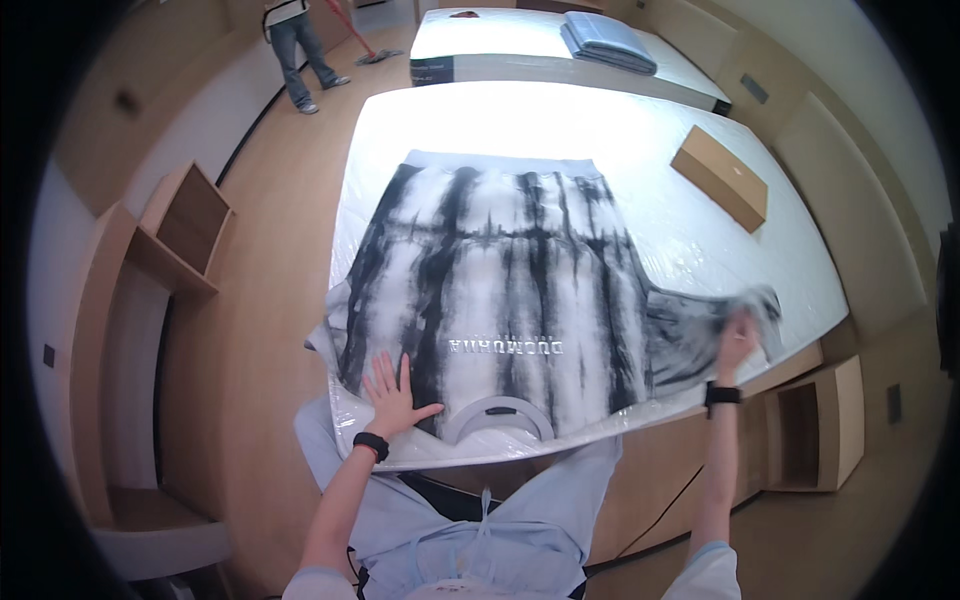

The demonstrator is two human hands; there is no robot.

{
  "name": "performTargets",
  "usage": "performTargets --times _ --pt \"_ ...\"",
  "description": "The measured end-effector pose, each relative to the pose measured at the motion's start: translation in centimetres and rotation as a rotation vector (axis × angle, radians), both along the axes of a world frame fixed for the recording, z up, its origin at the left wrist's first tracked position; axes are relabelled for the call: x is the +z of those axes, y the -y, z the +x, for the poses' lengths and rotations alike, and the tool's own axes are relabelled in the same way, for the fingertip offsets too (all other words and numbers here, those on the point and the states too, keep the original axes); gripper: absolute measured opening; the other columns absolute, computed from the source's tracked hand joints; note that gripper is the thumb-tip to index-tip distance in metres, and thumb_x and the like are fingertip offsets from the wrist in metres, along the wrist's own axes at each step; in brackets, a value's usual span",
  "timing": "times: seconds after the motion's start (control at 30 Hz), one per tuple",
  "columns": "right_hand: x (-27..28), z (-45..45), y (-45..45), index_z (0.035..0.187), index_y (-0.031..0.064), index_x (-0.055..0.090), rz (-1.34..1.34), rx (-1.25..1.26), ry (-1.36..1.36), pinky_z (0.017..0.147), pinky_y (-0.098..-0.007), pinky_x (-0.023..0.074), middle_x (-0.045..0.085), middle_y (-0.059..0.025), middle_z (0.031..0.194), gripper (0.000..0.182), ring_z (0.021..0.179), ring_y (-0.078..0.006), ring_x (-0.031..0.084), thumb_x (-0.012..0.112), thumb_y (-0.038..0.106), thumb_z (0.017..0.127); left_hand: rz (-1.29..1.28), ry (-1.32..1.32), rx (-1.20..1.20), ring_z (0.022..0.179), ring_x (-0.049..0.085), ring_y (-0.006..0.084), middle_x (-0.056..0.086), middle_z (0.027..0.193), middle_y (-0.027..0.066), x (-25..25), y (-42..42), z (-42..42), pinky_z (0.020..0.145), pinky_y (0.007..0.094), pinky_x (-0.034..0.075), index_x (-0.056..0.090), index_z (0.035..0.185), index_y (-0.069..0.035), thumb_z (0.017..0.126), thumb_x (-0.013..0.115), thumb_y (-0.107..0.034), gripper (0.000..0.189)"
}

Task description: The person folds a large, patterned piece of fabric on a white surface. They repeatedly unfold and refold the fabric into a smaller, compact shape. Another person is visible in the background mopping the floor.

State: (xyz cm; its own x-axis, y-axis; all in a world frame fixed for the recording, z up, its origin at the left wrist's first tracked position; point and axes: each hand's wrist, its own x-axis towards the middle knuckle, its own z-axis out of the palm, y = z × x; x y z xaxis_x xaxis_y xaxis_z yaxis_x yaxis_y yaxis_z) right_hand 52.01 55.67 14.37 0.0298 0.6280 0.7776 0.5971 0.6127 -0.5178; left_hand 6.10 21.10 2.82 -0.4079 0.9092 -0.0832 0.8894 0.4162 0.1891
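A black-and-white tie-dye sweatshirt (495, 277) lies spread on a plastic-wrapped mattress (465, 112). Its grey collar is nearest to me, the grey hem at the far end, and lettering runs across the chest. My left hand (394, 401) rests flat with fingers apart on the shirt's near left part, beside the collar. At the right, my right hand (741, 337) is closed on the end of the outstretched sleeve (686, 326); both hand and cuff are motion-blurred. The opposite sleeve is mostly hidden under the body, with a bit poking out at the left edge.
A cardboard box (721, 178) lies on the mattress at the right. Behind stands another mattress (495, 45) with a folded blue cloth (607, 43). A person (296, 52) stands at the back left near a mop (379, 57). Wooden shelving (112, 360) lines the left wall; a nightstand (817, 427) is at right.
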Motion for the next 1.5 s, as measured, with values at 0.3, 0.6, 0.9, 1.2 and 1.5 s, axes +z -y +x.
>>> performTargets --times 0.3,0.6,0.9,1.2,1.5 --pt "-2.8 -14.8 17.7 0.129 0.0055 0.033 -0.335 0.38 0.944 0.098 -0.0573 0.0182 0.014 -0.0208 0.14 0.077 0.125 -0.0474 0.014 0.064 0.013 0.059 0.123 0.205 -0.045 0.128 0.009 0.0414 0.009 0.139 0.024 1.4 0.4 -1.6 0.099 0.0557 0.01 0.022 0.136 -0.013 0.063 0.062 -0.059 0.095" --pt "-7.5 -7.5 14.3 0.115 0.0111 0.05 -0.289 -0.046 0.811 0.074 -0.0367 0.045 0.052 -0.011 0.11 0.053 0.093 -0.0254 0.052 0.055 -0.001 0.064 0.594 1.006 0.464 0.078 0.053 0.013 0.054 0.096 0.0066 2.2 -4.9 -5.0 0.067 0.0247 0.044 0.05 0.106 -0.002 0.073 0.068 -0.023 0.044" --pt "-10.3 -3.4 13.3 0.106 0.0089 0.056 -0.225 -0.22 0.886 0.081 -0.0386 0.037 0.049 -0.0103 0.109 0.038 0.104 -0.0263 0.044 0.055 0.002 0.068 0.41 1.332 0.287 0.063 0.054 0.0076 0.057 0.075 0.0017 2.4 -6.8 -4.6 0.054 0.0203 0.045 0.056 0.091 -0.003 0.077 0.063 -0.017 0.021" --pt "-8.0 -3.6 13.9 0.098 0.0053 0.055 -0.164 -0.296 0.939 0.073 -0.0363 0.0369 0.051 -0.0052 0.083 0.036 0.084 -0.0224 0.05 0.06 0.004 0.062 0.631 1.586 -0.026 0.095 0.051 0.0124 0.053 0.107 0.0027 9.3 -9.5 -1.6 0.078 0.0311 0.045 0.04 0.119 -0.008 0.086 0.051 -0.015 0.035" --pt "-5.1 -7.0 13.5 0.116 0.0032 0.046 -0.316 -0.132 0.966 0.083 -0.0384 0.038 0.046 -0.0117 0.114 0.058 0.106 -0.0273 0.044 0.059 -0.002 0.059 0.375 1.558 0.458 0.075 0.062 0.0221 0.059 0.092 0.0124 1.5 -8.3 -4.3 0.061 0.0285 0.05 0.047 0.102 -0.002 0.077 0.054 -0.012 0.028"
